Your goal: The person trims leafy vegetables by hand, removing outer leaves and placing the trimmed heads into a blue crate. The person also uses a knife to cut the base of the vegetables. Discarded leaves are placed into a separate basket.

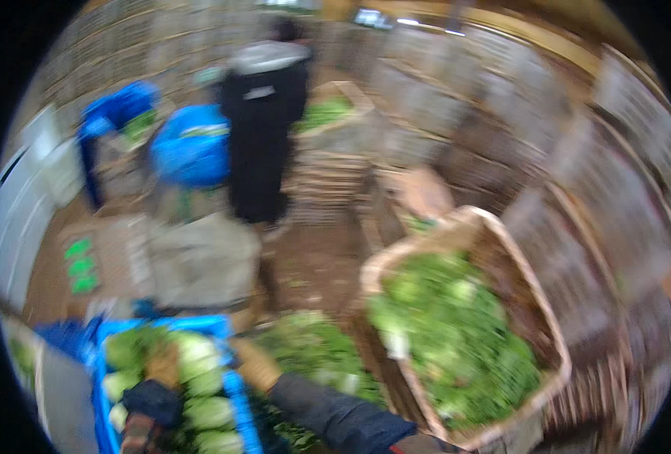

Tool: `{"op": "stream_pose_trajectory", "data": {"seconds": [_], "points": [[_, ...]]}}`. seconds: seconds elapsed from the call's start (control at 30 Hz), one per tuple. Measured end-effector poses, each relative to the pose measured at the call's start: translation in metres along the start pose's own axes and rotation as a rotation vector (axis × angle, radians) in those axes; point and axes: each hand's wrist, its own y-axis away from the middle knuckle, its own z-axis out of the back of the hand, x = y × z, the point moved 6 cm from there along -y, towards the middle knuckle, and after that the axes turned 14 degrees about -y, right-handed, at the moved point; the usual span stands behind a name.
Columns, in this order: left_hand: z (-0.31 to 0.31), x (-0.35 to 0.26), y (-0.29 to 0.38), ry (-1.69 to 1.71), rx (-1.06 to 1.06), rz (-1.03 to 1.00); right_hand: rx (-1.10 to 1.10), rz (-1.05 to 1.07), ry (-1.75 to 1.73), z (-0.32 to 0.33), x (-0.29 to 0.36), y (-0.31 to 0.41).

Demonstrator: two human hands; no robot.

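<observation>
A blue plastic crate [236, 403] stands at the lower left, with pale green heads of leafy vegetable [205, 377], likely cabbage, packed in rows. My left hand [163, 363] reaches into it, down among the heads near its far end. Blur hides whether its fingers grip one. My right hand [257, 363] is at the crate's right rim and seems to touch it; its fingers are too blurred to make out. To its right, a heap of loose green leaves [312, 352] lies low down, partly behind my right forearm.
A large crate [556, 352] of leafy greens [454, 340] stands at right. Stacked crates [426, 85] line the walls. A person in dark clothing [264, 125] stands ahead, beside a blue-lined container [193, 150]. A grey block-like object [205, 258] sits beyond my crate.
</observation>
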Motion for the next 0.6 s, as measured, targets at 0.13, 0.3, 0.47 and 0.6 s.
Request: {"op": "stream_pose_trajectory", "data": {"seconds": [0.13, 0.3, 0.47, 0.6], "points": [[0.142, -0.034, -0.013, 0.296, -0.053, -0.061, 0.078, 0.013, -0.089, 0.092, 0.007, 0.164], [0.300, -0.196, -0.045, 0.695, 0.228, -0.291, -0.380, -0.316, -0.139, 0.261, -0.013, 0.406], [0.432, -0.553, -0.124, 0.971, 0.052, -1.015, -1.040, -0.332, -0.543, 0.333, -0.022, 0.551], [0.486, -0.850, -0.140, 1.207, 0.358, -1.175, -1.095, -0.062, -0.550, 0.351, -0.027, 0.542]]}}
